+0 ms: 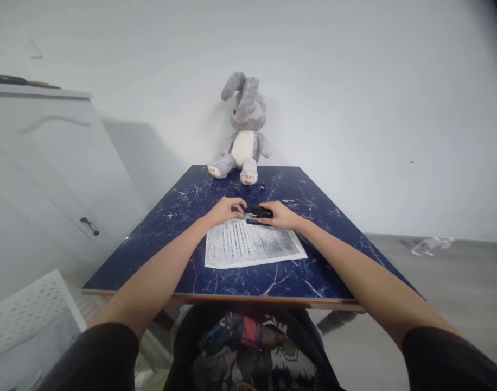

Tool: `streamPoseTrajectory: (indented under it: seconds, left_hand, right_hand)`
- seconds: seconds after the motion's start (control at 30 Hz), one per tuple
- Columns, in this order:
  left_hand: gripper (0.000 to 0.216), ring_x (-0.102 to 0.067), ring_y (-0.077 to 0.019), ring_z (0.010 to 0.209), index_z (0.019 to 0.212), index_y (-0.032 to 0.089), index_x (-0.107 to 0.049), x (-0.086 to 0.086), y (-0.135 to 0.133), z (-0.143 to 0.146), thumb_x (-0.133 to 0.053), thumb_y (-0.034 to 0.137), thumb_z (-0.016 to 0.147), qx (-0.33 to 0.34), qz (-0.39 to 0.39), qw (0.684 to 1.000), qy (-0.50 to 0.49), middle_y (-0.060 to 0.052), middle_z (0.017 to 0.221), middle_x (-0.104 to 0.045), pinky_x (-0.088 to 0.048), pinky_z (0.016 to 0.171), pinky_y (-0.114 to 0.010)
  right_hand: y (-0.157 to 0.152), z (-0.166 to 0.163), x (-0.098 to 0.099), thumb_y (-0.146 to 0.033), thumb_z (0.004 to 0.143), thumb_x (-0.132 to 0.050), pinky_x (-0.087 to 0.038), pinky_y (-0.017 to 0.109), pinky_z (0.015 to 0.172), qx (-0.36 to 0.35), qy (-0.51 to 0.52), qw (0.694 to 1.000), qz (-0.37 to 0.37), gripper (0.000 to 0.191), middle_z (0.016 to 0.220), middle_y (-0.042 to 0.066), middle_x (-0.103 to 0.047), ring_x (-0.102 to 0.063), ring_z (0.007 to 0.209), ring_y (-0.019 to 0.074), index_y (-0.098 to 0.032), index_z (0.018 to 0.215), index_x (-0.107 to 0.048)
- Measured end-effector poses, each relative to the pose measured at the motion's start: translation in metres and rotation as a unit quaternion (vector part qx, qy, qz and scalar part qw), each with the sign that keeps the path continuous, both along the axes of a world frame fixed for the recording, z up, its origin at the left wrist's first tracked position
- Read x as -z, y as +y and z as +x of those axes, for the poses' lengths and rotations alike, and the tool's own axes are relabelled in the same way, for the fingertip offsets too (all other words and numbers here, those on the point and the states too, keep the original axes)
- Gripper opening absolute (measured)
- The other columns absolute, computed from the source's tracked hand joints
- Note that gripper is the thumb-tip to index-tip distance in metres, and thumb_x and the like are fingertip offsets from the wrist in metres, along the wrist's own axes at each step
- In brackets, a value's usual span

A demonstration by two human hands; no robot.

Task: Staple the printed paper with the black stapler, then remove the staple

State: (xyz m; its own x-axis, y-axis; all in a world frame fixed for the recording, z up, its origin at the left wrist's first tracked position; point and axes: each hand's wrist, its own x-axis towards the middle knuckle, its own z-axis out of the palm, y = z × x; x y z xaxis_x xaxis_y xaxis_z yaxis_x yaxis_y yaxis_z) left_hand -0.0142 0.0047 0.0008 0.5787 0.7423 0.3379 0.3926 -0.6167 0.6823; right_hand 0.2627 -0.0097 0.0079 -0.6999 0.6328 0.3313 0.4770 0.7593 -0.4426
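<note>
A black stapler with a silvery metal part at its left end is in my right hand, whose fingers are wrapped round its right end. My left hand is at the stapler's metal end, thumb and finger curled together in a pinch. Whatever lies between those fingertips is too small to make out. Beneath both hands, a printed sheet of paper lies flat on the dark blue marbled table. The stapler is over the sheet's far edge, and I cannot tell whether it touches the paper.
A grey plush rabbit sits at the table's far edge against the white wall. To the left stands a white cabinet, with a white perforated basket below it. A clear plastic item lies on the floor at right.
</note>
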Motion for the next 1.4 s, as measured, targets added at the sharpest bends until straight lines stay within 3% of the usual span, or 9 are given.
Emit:
streamPoseTrajectory:
  seconds: [0.27, 0.43, 0.57, 0.7, 0.77, 0.9, 1.0, 1.2, 1.4]
  left_hand:
    - [0.021, -0.073, -0.0151, 0.081, 0.091, 0.020, -0.069, 0.011, 0.000, 0.027, -0.065, 0.006, 0.076, -0.018, 0.093, 0.995, -0.001, 0.002, 0.084, -0.076, -0.051, 0.082, -0.026]
    - [0.015, -0.070, -0.0165, 0.080, 0.092, 0.020, -0.069, 0.003, 0.003, 0.015, -0.075, 0.025, 0.079, -0.046, 0.075, 0.996, 0.018, -0.001, 0.089, -0.076, -0.052, 0.079, -0.027]
    - [0.030, -0.068, -0.0164, 0.077, 0.095, 0.019, -0.065, 0.001, 0.011, 0.002, -0.051, 0.045, 0.099, -0.111, 0.045, 0.988, -0.093, -0.004, 0.084, -0.076, -0.052, 0.078, -0.029]
    - [0.039, -0.065, -0.0160, 0.073, 0.094, 0.018, -0.065, 0.007, 0.015, 0.000, -0.042, 0.048, 0.103, -0.109, 0.039, 0.990, -0.075, -0.004, 0.084, -0.076, -0.051, 0.076, -0.029]
    - [0.038, -0.066, -0.0162, 0.074, 0.093, 0.019, -0.066, 0.010, 0.014, 0.004, -0.043, 0.048, 0.102, -0.081, 0.034, 0.995, -0.055, -0.004, 0.085, -0.077, -0.051, 0.077, -0.028]
    - [0.033, -0.068, -0.0170, 0.077, 0.092, 0.019, -0.068, 0.013, 0.012, 0.010, -0.048, 0.044, 0.100, -0.044, 0.036, 0.998, -0.021, -0.004, 0.088, -0.078, -0.050, 0.079, -0.028]
    - [0.030, -0.068, -0.0171, 0.076, 0.090, 0.019, -0.069, 0.013, 0.012, 0.010, -0.051, 0.041, 0.099, -0.050, 0.039, 0.998, -0.004, -0.003, 0.087, -0.079, -0.049, 0.079, -0.028]
    - [0.026, -0.067, -0.0159, 0.074, 0.090, 0.019, -0.071, 0.010, 0.010, 0.008, -0.052, 0.035, 0.097, -0.073, 0.037, 0.997, -0.007, -0.002, 0.085, -0.079, -0.048, 0.079, -0.027]
    - [0.026, -0.066, -0.0160, 0.071, 0.087, 0.019, -0.070, 0.007, 0.008, 0.009, -0.051, 0.032, 0.097, -0.098, 0.051, 0.994, -0.012, -0.002, 0.084, -0.079, -0.048, 0.076, -0.027]
  right_hand:
    - [-0.006, -0.009, 0.003, -0.039, 0.092, -0.067, -0.039, 0.027, 0.068, -0.010, 0.010, 1.000, 0.005, 0.023, 0.083, 0.002, -0.066, -0.057, 0.072, 0.0169, -0.017, 0.096, -0.063]
    - [-0.010, -0.007, -0.013, -0.031, 0.085, -0.069, -0.040, 0.027, 0.067, -0.022, -0.029, 0.999, -0.018, 0.017, 0.081, 0.001, -0.064, -0.055, 0.071, 0.0160, -0.017, 0.094, -0.064]
    - [-0.007, 0.019, -0.035, -0.019, 0.071, -0.072, -0.042, 0.027, 0.066, -0.044, -0.143, 0.985, -0.087, 0.020, 0.082, 0.000, -0.067, -0.057, 0.073, 0.0169, -0.018, 0.091, -0.068]
    - [0.008, 0.075, -0.045, -0.007, 0.059, -0.066, -0.044, 0.028, 0.065, -0.038, -0.291, 0.932, -0.212, 0.039, 0.092, 0.002, -0.072, -0.061, 0.077, 0.0194, -0.022, 0.095, -0.073]
    - [0.018, 0.108, -0.045, -0.006, 0.058, -0.067, -0.047, 0.030, 0.070, 0.029, -0.310, 0.931, -0.191, 0.038, 0.094, 0.005, -0.071, -0.062, 0.082, 0.0226, -0.022, 0.092, -0.075]
    - [0.037, 0.162, -0.030, -0.010, 0.067, -0.065, -0.049, 0.043, 0.094, 0.135, -0.265, 0.955, -0.007, 0.027, 0.117, 0.012, -0.065, -0.056, 0.112, 0.0316, -0.024, 0.085, -0.078]
    - [0.051, 0.178, -0.011, -0.011, 0.067, -0.058, -0.048, 0.047, 0.099, 0.172, -0.177, 0.967, 0.070, 0.029, 0.113, 0.014, -0.065, -0.058, 0.106, 0.0302, -0.021, 0.088, -0.075]
    - [0.070, 0.150, 0.019, -0.014, 0.055, -0.050, -0.049, 0.046, 0.102, 0.172, 0.024, 0.982, 0.077, 0.048, 0.131, 0.013, -0.067, -0.064, 0.117, 0.0302, -0.021, 0.100, -0.065]
    - [0.063, 0.082, 0.020, -0.009, 0.058, -0.047, -0.045, 0.046, 0.110, 0.116, 0.038, 0.991, 0.054, 0.055, 0.139, 0.010, -0.065, -0.063, 0.128, 0.0284, -0.022, 0.108, -0.065]
